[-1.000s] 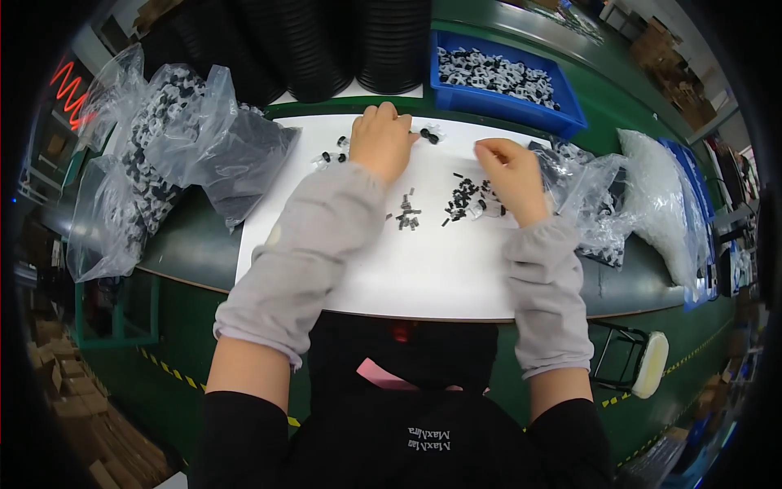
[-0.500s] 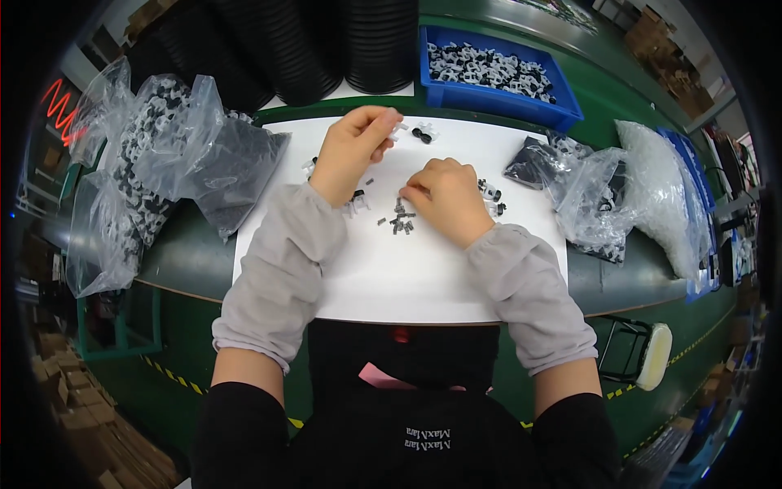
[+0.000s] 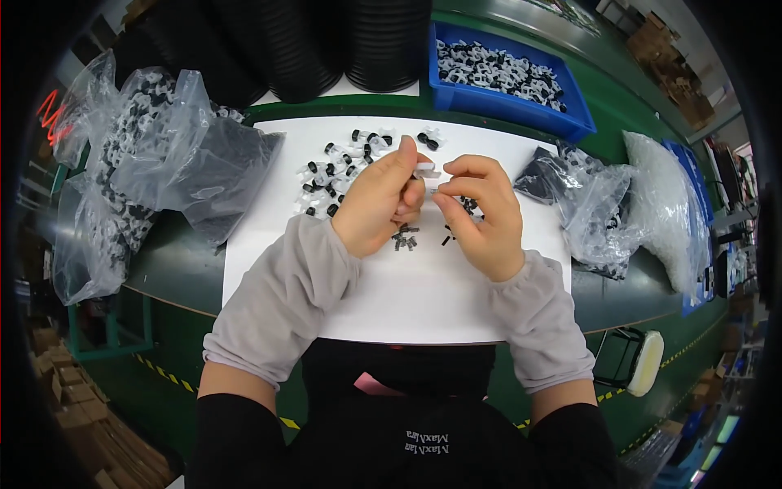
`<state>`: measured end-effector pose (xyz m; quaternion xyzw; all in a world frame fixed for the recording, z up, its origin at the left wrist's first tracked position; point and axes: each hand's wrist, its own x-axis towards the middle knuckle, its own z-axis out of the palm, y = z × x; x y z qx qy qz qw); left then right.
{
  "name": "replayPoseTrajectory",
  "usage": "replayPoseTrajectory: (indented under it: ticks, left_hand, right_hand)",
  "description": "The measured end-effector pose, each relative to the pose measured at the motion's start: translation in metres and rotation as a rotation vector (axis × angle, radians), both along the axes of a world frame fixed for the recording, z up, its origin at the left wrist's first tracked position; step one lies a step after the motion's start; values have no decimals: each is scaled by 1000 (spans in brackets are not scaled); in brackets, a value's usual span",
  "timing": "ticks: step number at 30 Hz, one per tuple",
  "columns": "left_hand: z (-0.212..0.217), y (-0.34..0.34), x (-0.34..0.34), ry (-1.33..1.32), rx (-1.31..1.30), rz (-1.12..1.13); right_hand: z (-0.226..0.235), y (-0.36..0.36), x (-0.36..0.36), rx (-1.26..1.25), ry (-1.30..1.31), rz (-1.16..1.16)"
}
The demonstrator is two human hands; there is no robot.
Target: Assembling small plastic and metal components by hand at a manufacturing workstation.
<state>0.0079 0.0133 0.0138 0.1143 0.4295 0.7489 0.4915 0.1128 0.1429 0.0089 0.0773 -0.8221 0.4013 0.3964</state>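
My left hand [image 3: 376, 200] and my right hand [image 3: 479, 213] meet over the middle of a white sheet [image 3: 423, 293]. The left fingertips pinch a small white plastic piece [image 3: 425, 169]. The right fingertips touch that piece from the right and seem to hold a tiny part against it; what it is stays hidden. A scatter of small black-and-white parts [image 3: 338, 171] lies on the sheet just left of and beyond the left hand. A few dark parts [image 3: 405, 238] lie under the hands.
A blue bin [image 3: 505, 77] of black-and-white parts stands at the back. Clear bags of parts [image 3: 138, 155] sit at the left, a bag of dark parts [image 3: 590, 204] and a bag of white pieces [image 3: 664, 204] at the right. Black stacked tubs [image 3: 326, 41] stand behind.
Both hands have come together from being apart over the sheet. The left hand drew back from the far parts with a white piece; the right hand moved left to meet it.
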Motion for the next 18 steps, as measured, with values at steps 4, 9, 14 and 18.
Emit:
replayPoseTrajectory:
  ticks: [4,9,14,18]
  left_hand:
    - [-4,2,7,-12,87,-111]
    - [-11,3,5,1,143,-139]
    - [-10,4,9,217,16,-32]
    - [-10,2,9,178,79,-80]
  right_hand:
    - [-4,2,3,18,-17,-79]
    - [0,5,5,17,41,-94]
    - [3,4,6,-14,45,-174]
    - [-1,2,6,-114,4,-117]
